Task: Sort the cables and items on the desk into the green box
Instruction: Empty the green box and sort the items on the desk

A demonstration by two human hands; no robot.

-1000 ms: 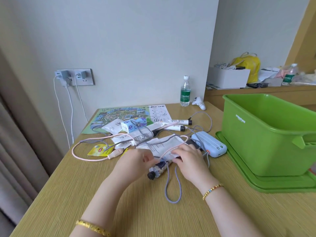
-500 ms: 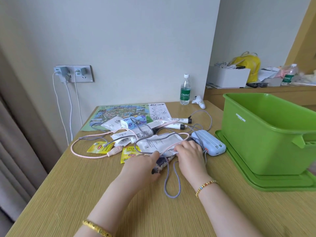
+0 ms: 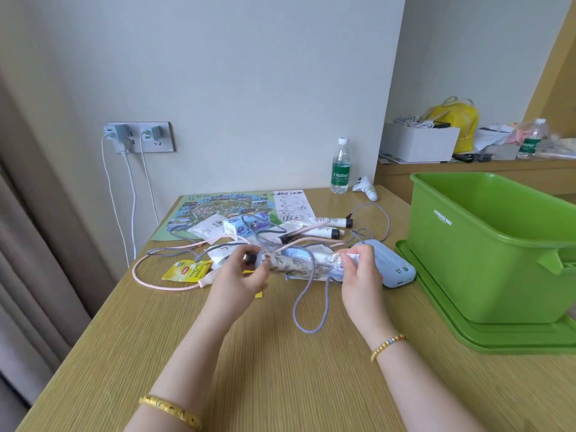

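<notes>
Left hand (image 3: 240,275) and right hand (image 3: 358,269) each pinch one end of one patterned tube (image 3: 299,265); two white tubes (image 3: 327,227) lie behind, beside one green box (image 3: 486,251).

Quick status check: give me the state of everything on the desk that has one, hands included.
patterned tube: lifted, capped, held at both ends
left hand: grips cap end
right hand: pinches crimped end
grey cable: draped over tube, loop on desk
green box: open, inside hidden
power bank: flat on desk
water bottle: upright, capped
</notes>
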